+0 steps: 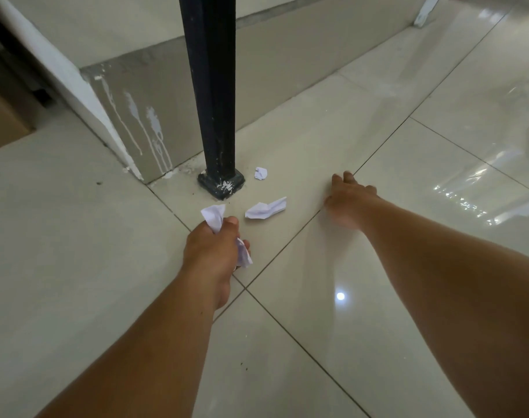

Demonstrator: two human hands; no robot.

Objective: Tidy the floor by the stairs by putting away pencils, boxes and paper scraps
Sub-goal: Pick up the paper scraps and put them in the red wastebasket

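Observation:
My left hand (212, 251) grips crumpled white paper scraps (214, 216); paper sticks out above the fist and below the fingers. Just to its right a larger crumpled white scrap (266, 209) lies on the tiled floor. A small paper ball (260, 173) lies farther away, beside the foot of the black post. My right hand (349, 200) is stretched out low over the floor to the right of the scraps, blurred, fingers extended and holding nothing.
A black metal post (212, 86) stands on a square base (221, 183) just beyond my left hand. Behind it runs a grey skirting wall (142, 116) with white paint drips. A cardboard box (4, 116) sits at far left. Glossy floor tiles (438, 146) extend right.

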